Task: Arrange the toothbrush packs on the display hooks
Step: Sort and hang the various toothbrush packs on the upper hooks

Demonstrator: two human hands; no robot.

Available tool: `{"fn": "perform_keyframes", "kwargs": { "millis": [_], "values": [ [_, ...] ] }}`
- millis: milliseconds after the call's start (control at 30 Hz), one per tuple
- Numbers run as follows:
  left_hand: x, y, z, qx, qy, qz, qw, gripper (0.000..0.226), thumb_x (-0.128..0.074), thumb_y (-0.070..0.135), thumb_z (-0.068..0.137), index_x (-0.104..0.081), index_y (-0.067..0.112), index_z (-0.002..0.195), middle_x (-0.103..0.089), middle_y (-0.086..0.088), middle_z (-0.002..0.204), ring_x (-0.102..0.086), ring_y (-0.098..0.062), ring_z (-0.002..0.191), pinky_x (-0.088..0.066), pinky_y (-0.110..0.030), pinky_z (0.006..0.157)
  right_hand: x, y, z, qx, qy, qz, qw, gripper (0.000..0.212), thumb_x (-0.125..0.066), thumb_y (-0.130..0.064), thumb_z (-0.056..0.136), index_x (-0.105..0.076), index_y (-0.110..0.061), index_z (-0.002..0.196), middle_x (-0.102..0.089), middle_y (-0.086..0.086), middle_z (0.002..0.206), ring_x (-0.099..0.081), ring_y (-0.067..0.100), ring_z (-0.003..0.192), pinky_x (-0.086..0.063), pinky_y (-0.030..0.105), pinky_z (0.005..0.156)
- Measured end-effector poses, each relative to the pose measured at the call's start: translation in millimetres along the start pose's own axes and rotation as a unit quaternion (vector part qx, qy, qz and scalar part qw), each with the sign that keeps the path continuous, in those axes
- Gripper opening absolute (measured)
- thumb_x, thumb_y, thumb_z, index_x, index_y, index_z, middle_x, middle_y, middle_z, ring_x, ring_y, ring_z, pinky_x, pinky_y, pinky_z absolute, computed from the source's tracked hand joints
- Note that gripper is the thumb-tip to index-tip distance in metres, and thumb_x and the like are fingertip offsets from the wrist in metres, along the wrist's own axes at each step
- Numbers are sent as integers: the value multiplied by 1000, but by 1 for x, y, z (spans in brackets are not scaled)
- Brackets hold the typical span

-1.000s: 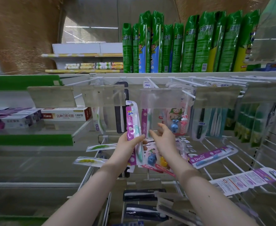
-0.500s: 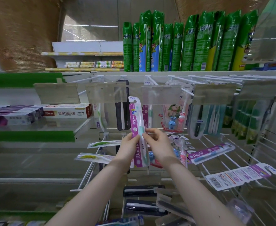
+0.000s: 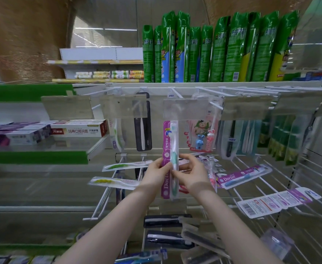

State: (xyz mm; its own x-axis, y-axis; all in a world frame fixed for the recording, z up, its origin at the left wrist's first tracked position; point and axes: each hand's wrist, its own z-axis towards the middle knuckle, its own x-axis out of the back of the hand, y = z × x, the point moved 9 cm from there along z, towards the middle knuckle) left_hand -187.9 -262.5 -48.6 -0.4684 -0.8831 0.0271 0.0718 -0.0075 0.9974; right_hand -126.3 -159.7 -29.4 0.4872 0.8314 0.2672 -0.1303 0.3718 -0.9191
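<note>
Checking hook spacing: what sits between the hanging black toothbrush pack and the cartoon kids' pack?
Head view: the purple Doctor pack, upright, held by the left hand and right hand.

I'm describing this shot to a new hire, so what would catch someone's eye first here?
First, the upright pink-purple carded toothbrush pack with a green brush at centre, pinched by the left hand and right hand. Next, the row of tall green spray cans along the white top shelf, upper right.
</note>
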Motion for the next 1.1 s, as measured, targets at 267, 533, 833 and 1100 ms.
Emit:
{"fn": "perform_keyframes", "kwargs": {
  "millis": [267, 533, 833, 1100],
  "values": [
    [-9, 11, 0, -37, 21, -17, 999, 26, -61, 25, 91, -57, 13, 114, -65, -7, 105, -67, -13, 84, -51, -17, 59, 27, 8, 1, -26, 55, 38, 997, 33, -68, -11, 83, -56, -20, 112, -67, 3, 90, -67, 17, 83, -57, 41, 79],
    [0, 18, 1, -58, 51, -58, 995, 28, -62, 29, 89, -57, 13, 112, -67, -7, 104, -66, -21, 86, -51, -32, 72, 40, -19, 4, 35, 84, 5, 996, 38, -69, -14, 84, -55, -21, 118, -64, -6, 90, -62, 7, 83, -55, 29, 76],
    [11, 22, 1, -82, 70, -76, 991, 12, -57, 23, 92, -57, 19, 103, -61, -3, 97, -60, -13, 83, -49, -28, 78, 33, -19, 6, 48, 83, -44, 994, 43, -65, -15, 87, -52, -21, 128, -65, -5, 96, -64, 7, 83, -57, 26, 72],
    [17, 26, 7, -92, 84, -85, 989, 29, -58, 23, 91, -55, 10, 117, -62, -4, 102, -59, -13, 83, -49, -26, 75, 24, -23, 16, 53, 70, -84, 993, 50, -63, -23, 88, -47, -25, 135, -61, -11, 97, -57, -6, 73, -44, 8, 51]
  ]
}}
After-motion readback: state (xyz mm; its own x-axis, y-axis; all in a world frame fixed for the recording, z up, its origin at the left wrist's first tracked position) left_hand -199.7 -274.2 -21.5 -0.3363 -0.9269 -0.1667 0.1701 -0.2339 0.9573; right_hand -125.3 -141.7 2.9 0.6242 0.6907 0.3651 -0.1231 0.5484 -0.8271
